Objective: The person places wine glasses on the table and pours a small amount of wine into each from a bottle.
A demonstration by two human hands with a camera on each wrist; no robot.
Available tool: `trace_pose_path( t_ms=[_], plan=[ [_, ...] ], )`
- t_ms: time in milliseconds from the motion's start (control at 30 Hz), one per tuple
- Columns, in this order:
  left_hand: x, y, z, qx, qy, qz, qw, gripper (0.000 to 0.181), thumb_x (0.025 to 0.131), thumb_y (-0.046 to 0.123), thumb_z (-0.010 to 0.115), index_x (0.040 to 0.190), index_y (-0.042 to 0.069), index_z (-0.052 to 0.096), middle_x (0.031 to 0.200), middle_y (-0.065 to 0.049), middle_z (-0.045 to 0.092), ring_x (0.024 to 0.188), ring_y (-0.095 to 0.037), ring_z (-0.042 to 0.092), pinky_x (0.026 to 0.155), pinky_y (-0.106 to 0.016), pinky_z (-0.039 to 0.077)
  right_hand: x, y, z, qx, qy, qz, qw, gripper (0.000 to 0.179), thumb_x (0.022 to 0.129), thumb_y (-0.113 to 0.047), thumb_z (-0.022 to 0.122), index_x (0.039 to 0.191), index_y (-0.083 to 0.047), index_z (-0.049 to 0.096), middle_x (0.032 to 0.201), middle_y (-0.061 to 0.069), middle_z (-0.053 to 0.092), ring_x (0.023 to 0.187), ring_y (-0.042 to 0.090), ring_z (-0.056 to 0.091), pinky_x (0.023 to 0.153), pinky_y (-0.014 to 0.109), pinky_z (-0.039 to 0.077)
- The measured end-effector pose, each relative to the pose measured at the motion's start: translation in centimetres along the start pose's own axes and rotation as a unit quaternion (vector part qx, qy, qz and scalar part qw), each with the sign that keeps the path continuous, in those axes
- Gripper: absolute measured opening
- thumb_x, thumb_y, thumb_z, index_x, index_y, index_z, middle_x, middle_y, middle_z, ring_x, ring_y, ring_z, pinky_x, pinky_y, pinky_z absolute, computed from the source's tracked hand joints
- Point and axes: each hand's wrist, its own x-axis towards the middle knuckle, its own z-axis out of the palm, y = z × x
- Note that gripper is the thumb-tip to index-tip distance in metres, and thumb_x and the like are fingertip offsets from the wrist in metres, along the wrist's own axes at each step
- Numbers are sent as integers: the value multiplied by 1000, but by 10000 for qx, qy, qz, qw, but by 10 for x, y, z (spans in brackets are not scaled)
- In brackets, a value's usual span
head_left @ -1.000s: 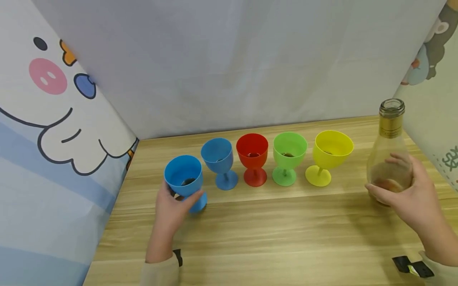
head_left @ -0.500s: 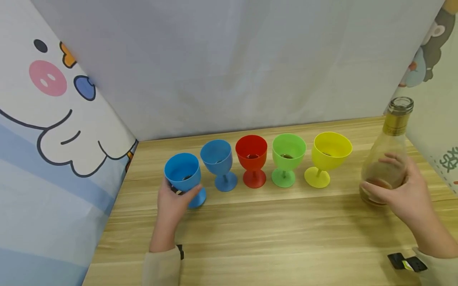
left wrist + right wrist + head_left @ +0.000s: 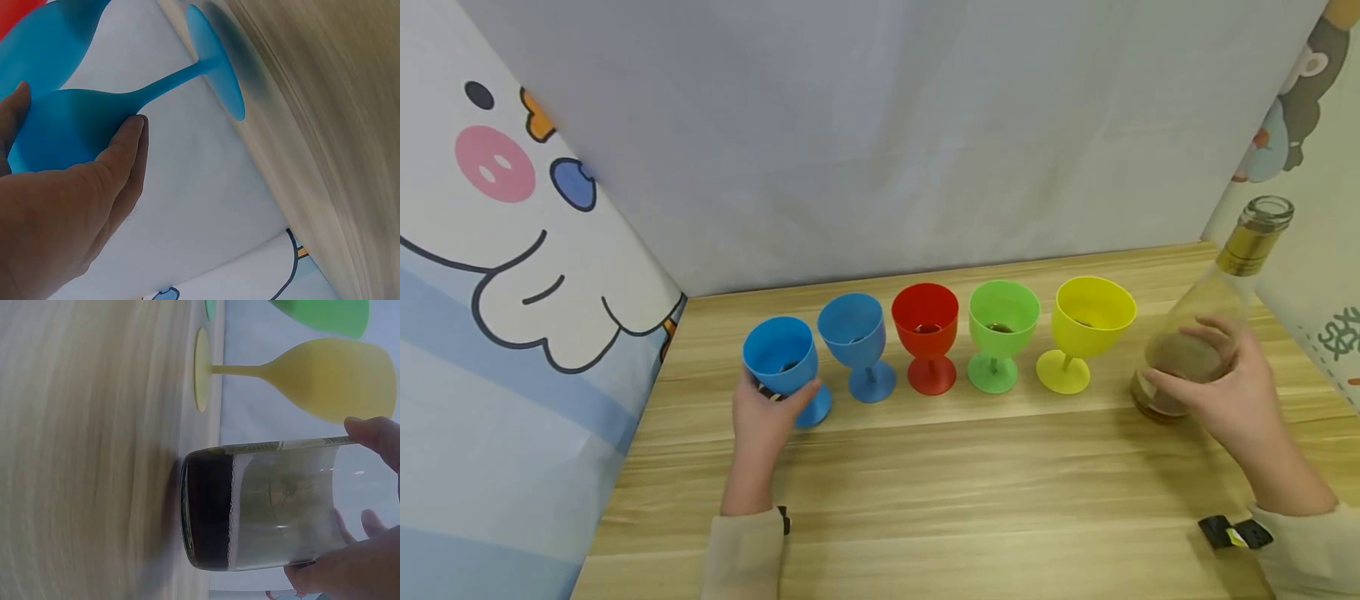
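My left hand [image 3: 767, 429] holds a bright blue plastic goblet [image 3: 782, 358] round its bowl, at the left end of a row. A little dark liquid shows inside it. Its foot [image 3: 215, 65] is at the tabletop in the left wrist view; whether it touches I cannot tell. At the right, my right hand [image 3: 1247, 408] grips a clear glass bottle [image 3: 1213, 296] round its body, the neck leaning right. Dark liquid [image 3: 209, 512] with foam on top fills the bottle's bottom. The bottle's base is close to the table; contact is unclear.
Between the hands stand a second blue goblet [image 3: 853, 333], a red goblet [image 3: 927, 321], a green goblet [image 3: 1004, 317] and a yellow goblet [image 3: 1093, 321], with dark liquid visible inside. Behind the wooden table [image 3: 955, 500] hangs a pale backdrop [image 3: 880, 142]; printed sheets flank both sides.
The bottle has moved left, and its neck has tipped further right. My left hand has shifted the bright blue goblet slightly away from me. The other goblets stay in place.
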Motion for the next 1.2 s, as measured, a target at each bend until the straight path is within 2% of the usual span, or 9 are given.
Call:
trace_pose_path(
  t_ms=[133, 200, 333, 400, 633, 900, 967, 1067, 1200],
  plan=[
    [2, -2, 3, -28, 41, -62, 10000, 87, 83, 18, 87, 151, 3, 34, 148, -19, 43, 136, -42, 42, 107, -60, 38, 2, 2, 1, -12, -29, 69, 10000, 87, 82, -13, 88, 150, -30, 36, 137, -9, 52, 136, 17, 29, 104, 26, 31],
    [3, -3, 4, -28, 23, -118, 9999, 88, 84, 19, 87, 152, 3, 34, 149, -19, 43, 136, -42, 41, 108, -60, 37, 3, 3, 1, 11, -42, 59, 10000, 86, 83, -13, 87, 150, -29, 36, 137, -8, 51, 137, 17, 29, 104, 27, 30],
    [5, -3, 5, 10, -25, -174, 9998, 88, 84, 19, 87, 152, 3, 34, 149, -19, 43, 136, -43, 42, 108, -60, 37, 5, 7, 2, 166, -77, -11, 9998, 85, 82, -8, 86, 148, -28, 36, 135, -9, 52, 134, 16, 32, 91, 12, 35],
    [6, -4, 5, 34, -36, -190, 9998, 88, 84, 19, 86, 152, 3, 34, 149, -19, 42, 136, -44, 42, 108, -61, 37, 6, 8, 2, 227, -102, -38, 9997, 84, 82, -6, 86, 147, -29, 37, 134, -10, 52, 130, 15, 35, 83, 9, 38],
    [9, -6, 5, 41, -89, -121, 9999, 87, 84, 17, 86, 152, 4, 34, 149, -19, 43, 135, -43, 43, 107, -60, 37, 7, 8, 1, 219, -37, -74, 9997, 81, 82, -5, 86, 144, -27, 38, 130, -12, 54, 109, 7, 44, 67, 10, 44],
    [10, -6, 3, -6, -174, -122, 9998, 88, 84, 16, 86, 153, 4, 33, 149, -19, 43, 136, -42, 42, 108, -61, 36, 9, 10, -2, 324, -205, -85, 9992, 83, 83, -3, 84, 147, -23, 35, 131, -11, 52, 104, 8, 44, 60, 13, 44],
    [9, -6, 2, -38, -194, -148, 9997, 88, 84, 17, 86, 153, 4, 32, 149, -19, 42, 137, -42, 41, 109, -61, 35, 10, 10, -3, 332, -292, -76, 9990, 87, 84, -3, 84, 151, -20, 32, 133, -9, 51, 97, 9, 45, 58, 14, 43],
    [9, -7, 2, -75, -196, -179, 9996, 89, 85, 17, 85, 153, 3, 31, 149, -20, 43, 137, -41, 41, 109, -62, 34, 10, 12, -4, 307, -358, -60, 9989, 93, 84, -4, 84, 155, -16, 25, 134, -9, 50, 75, 8, 45, 51, 18, 41],
    [9, -8, 2, -76, -188, -188, 9996, 88, 85, 15, 85, 153, 2, 31, 148, -21, 43, 136, -42, 42, 108, -61, 36, 10, 12, -4, 234, -371, -75, 9990, 97, 85, -5, 83, 157, -13, 20, 136, -5, 49, 69, 6, 46, 52, 18, 42]
  ],
)
